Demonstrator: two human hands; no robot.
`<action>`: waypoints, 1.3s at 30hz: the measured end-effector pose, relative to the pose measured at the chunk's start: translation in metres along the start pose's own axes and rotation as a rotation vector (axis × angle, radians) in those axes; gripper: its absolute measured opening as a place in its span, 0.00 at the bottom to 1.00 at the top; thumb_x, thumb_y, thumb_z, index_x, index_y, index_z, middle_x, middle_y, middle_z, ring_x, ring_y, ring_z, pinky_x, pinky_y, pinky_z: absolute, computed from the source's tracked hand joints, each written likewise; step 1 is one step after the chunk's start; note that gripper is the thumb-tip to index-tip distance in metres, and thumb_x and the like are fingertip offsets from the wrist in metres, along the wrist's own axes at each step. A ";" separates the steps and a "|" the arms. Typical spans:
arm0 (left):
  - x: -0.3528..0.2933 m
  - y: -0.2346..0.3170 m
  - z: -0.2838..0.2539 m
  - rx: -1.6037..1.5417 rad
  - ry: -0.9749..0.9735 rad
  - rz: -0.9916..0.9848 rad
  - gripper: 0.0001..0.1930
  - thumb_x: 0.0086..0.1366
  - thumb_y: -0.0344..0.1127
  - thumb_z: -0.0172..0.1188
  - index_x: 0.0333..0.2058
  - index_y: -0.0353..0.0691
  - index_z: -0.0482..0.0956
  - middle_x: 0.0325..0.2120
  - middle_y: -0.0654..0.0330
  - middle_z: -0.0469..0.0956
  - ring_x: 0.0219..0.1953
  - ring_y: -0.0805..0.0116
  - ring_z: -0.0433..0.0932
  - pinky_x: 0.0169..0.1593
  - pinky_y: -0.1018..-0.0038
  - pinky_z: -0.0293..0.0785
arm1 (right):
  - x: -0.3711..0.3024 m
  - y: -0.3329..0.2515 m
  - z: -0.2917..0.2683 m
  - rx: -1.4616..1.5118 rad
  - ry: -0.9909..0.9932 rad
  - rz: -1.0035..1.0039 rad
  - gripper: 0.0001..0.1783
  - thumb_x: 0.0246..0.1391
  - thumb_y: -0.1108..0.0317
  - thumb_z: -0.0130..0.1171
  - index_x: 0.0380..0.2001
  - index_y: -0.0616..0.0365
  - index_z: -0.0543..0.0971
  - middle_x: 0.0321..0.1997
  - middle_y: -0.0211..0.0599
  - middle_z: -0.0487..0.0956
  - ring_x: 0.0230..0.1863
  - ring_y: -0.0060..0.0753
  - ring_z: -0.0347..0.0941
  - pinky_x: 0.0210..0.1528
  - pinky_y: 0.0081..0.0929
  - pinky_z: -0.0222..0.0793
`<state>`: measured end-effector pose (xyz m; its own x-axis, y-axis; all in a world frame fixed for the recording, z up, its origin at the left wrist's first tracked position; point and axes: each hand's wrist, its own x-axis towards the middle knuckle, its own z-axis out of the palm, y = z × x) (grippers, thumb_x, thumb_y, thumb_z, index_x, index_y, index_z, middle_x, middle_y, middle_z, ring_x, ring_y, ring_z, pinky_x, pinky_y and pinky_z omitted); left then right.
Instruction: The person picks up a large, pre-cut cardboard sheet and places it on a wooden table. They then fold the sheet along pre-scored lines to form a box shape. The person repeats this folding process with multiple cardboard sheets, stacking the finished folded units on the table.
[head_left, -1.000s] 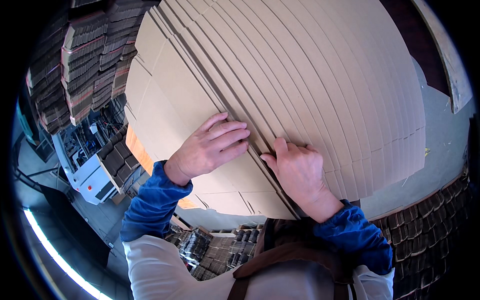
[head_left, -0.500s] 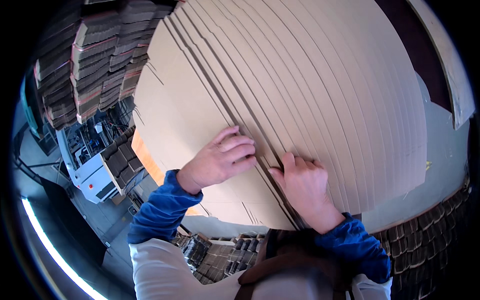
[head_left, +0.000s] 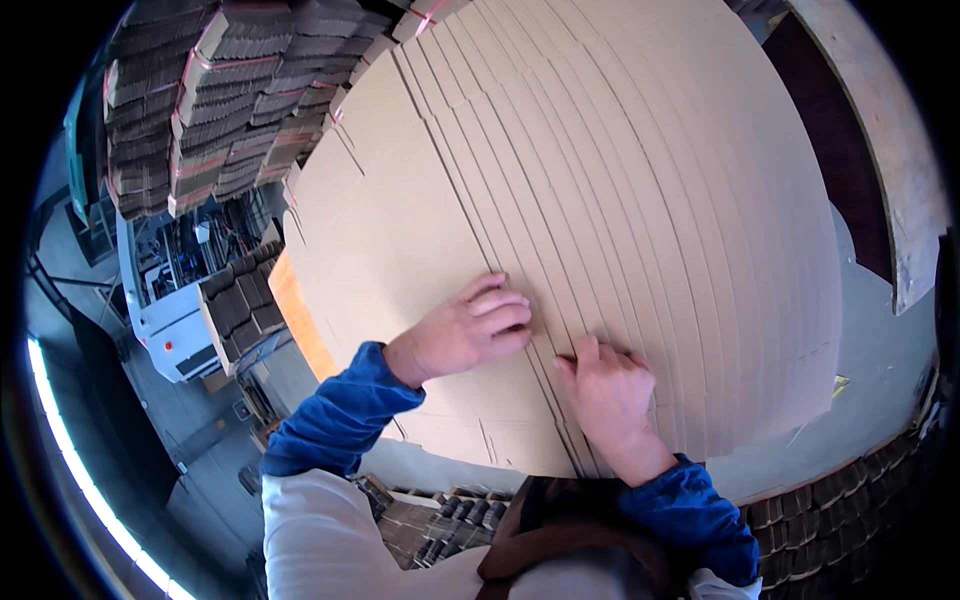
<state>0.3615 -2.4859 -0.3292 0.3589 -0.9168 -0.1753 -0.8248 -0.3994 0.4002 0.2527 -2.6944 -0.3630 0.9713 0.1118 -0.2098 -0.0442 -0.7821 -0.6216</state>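
Note:
A broad fan of overlapping tan cardboard sheets point(head_left: 690, 230) spreads in front of me, their long edges stepped like shingles. My left hand point(head_left: 470, 330) rests on the top sheet at the left, fingers curled over a sheet edge and closed. Just to its right, my right hand point(head_left: 612, 400) bears on the stepped edges, with its fingers bent under and its thumb toward the left hand. Both hands seem to grip sheet edges, though the fingertips are partly hidden. Slots are cut along the top sheet's left and near sides.
Tall tied stacks of cardboard point(head_left: 240, 90) stand at the far left, beside a white-and-grey machine point(head_left: 180, 330). An orange panel point(head_left: 300, 315) shows under the sheets' left edge. A wooden board point(head_left: 890, 150) rises at the far right, and more cardboard stacks point(head_left: 850, 510) lie at the near right.
The dark gaps between the leftmost sheet edges have narrowed, and these edges lie closer together. Both hands keep their curled hold and appear slightly lower and, for the left, further right; the view has shifted too.

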 end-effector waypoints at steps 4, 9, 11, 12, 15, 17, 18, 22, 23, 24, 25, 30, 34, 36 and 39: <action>-0.003 -0.001 0.003 -0.004 0.046 -0.045 0.11 0.55 0.39 0.66 0.35 0.47 0.77 0.41 0.63 0.72 0.52 0.66 0.70 0.65 0.57 0.62 | -0.002 -0.013 -0.001 -0.012 -0.059 -0.069 0.19 0.45 0.53 0.69 0.27 0.51 0.71 0.18 0.31 0.75 0.19 0.36 0.75 0.26 0.35 0.69; -0.009 -0.002 0.007 0.004 0.086 -0.063 0.13 0.53 0.43 0.68 0.35 0.48 0.76 0.40 0.66 0.71 0.51 0.66 0.69 0.65 0.57 0.60 | -0.003 -0.010 0.006 -0.041 -0.089 -0.063 0.18 0.46 0.53 0.68 0.27 0.51 0.71 0.19 0.32 0.76 0.20 0.38 0.76 0.26 0.35 0.69; -0.013 -0.002 0.009 0.007 0.095 -0.072 0.13 0.54 0.43 0.68 0.35 0.49 0.76 0.40 0.66 0.71 0.51 0.67 0.70 0.65 0.57 0.60 | -0.002 -0.012 0.004 -0.043 -0.096 -0.068 0.18 0.46 0.53 0.68 0.27 0.51 0.71 0.19 0.33 0.76 0.20 0.39 0.76 0.26 0.36 0.69; -0.014 0.000 0.010 -0.002 0.094 -0.076 0.12 0.55 0.42 0.67 0.35 0.48 0.76 0.40 0.65 0.71 0.51 0.67 0.70 0.65 0.56 0.60 | -0.002 -0.012 0.002 -0.045 -0.098 -0.066 0.18 0.46 0.53 0.68 0.27 0.51 0.71 0.19 0.33 0.77 0.20 0.39 0.76 0.27 0.36 0.69; -0.018 0.003 0.012 -0.017 0.090 -0.092 0.11 0.57 0.42 0.65 0.36 0.48 0.76 0.41 0.65 0.71 0.52 0.67 0.70 0.66 0.56 0.60 | -0.006 -0.009 0.004 -0.042 -0.098 -0.068 0.19 0.46 0.54 0.69 0.26 0.52 0.71 0.19 0.34 0.77 0.20 0.40 0.76 0.27 0.36 0.70; -0.021 0.005 0.011 -0.023 0.086 -0.103 0.11 0.57 0.42 0.65 0.37 0.47 0.76 0.41 0.65 0.71 0.52 0.67 0.70 0.66 0.56 0.60 | -0.007 -0.009 0.007 -0.067 -0.091 -0.080 0.19 0.44 0.53 0.69 0.27 0.50 0.71 0.19 0.31 0.77 0.19 0.37 0.76 0.27 0.35 0.69; -0.020 0.005 0.011 -0.029 0.086 -0.104 0.11 0.58 0.42 0.65 0.37 0.47 0.76 0.41 0.65 0.71 0.52 0.67 0.70 0.66 0.56 0.60 | -0.007 -0.007 0.007 -0.083 -0.087 -0.081 0.19 0.43 0.53 0.70 0.27 0.50 0.72 0.19 0.30 0.77 0.19 0.35 0.75 0.27 0.34 0.68; -0.022 0.006 0.013 -0.054 0.072 -0.122 0.12 0.58 0.43 0.64 0.37 0.47 0.76 0.41 0.64 0.71 0.52 0.66 0.70 0.66 0.55 0.59 | -0.007 -0.007 0.006 -0.062 -0.098 -0.062 0.19 0.45 0.54 0.69 0.26 0.52 0.71 0.18 0.34 0.77 0.20 0.40 0.76 0.26 0.36 0.71; -0.021 0.007 0.014 -0.051 0.080 -0.125 0.12 0.58 0.43 0.64 0.37 0.47 0.76 0.41 0.64 0.71 0.53 0.66 0.70 0.66 0.55 0.59 | -0.007 -0.006 0.006 -0.066 -0.098 -0.067 0.19 0.45 0.53 0.69 0.26 0.52 0.71 0.19 0.34 0.77 0.20 0.40 0.76 0.26 0.36 0.71; -0.021 0.008 0.014 -0.048 0.086 -0.126 0.12 0.58 0.44 0.64 0.37 0.47 0.76 0.41 0.64 0.71 0.53 0.66 0.69 0.66 0.55 0.59 | -0.007 -0.006 0.005 -0.069 -0.097 -0.068 0.19 0.45 0.53 0.69 0.26 0.52 0.71 0.19 0.34 0.77 0.20 0.40 0.76 0.26 0.36 0.71; -0.021 0.008 0.014 -0.045 0.091 -0.126 0.12 0.58 0.44 0.65 0.38 0.48 0.76 0.41 0.64 0.71 0.53 0.66 0.69 0.66 0.55 0.59 | -0.007 -0.005 0.005 -0.071 -0.097 -0.068 0.19 0.45 0.53 0.69 0.26 0.52 0.71 0.19 0.34 0.77 0.20 0.39 0.76 0.25 0.36 0.71; -0.027 0.006 0.018 -0.074 0.089 -0.143 0.14 0.58 0.45 0.64 0.41 0.48 0.77 0.44 0.64 0.71 0.55 0.65 0.68 0.66 0.55 0.58 | -0.006 -0.007 0.002 -0.106 -0.106 -0.088 0.19 0.46 0.52 0.68 0.26 0.51 0.71 0.18 0.33 0.77 0.18 0.38 0.76 0.25 0.35 0.72; -0.035 0.010 0.027 -0.097 0.168 -0.227 0.19 0.61 0.48 0.63 0.49 0.50 0.76 0.55 0.64 0.69 0.62 0.64 0.64 0.68 0.54 0.55 | 0.019 -0.007 -0.021 -0.092 -0.186 -0.180 0.19 0.47 0.53 0.67 0.32 0.53 0.73 0.26 0.34 0.79 0.29 0.36 0.78 0.32 0.35 0.73; -0.039 0.014 0.034 -0.067 0.161 -0.278 0.23 0.62 0.49 0.61 0.54 0.52 0.73 0.61 0.64 0.65 0.66 0.64 0.60 0.68 0.53 0.53 | 0.064 -0.007 -0.043 -0.121 -0.113 -0.278 0.21 0.48 0.53 0.67 0.37 0.56 0.75 0.37 0.40 0.80 0.40 0.40 0.79 0.41 0.38 0.74; -0.043 0.020 0.039 -0.009 0.143 -0.323 0.27 0.62 0.51 0.61 0.59 0.54 0.71 0.65 0.63 0.62 0.68 0.61 0.57 0.69 0.50 0.50 | 0.150 -0.013 -0.062 -0.173 0.173 -0.502 0.34 0.51 0.51 0.65 0.57 0.60 0.70 0.65 0.50 0.64 0.69 0.50 0.54 0.65 0.55 0.53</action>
<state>0.3125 -2.4546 -0.3482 0.6586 -0.7339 -0.1665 -0.6551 -0.6680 0.3530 0.4133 -2.7055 -0.3399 0.8879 0.4062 0.2160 0.4590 -0.7495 -0.4770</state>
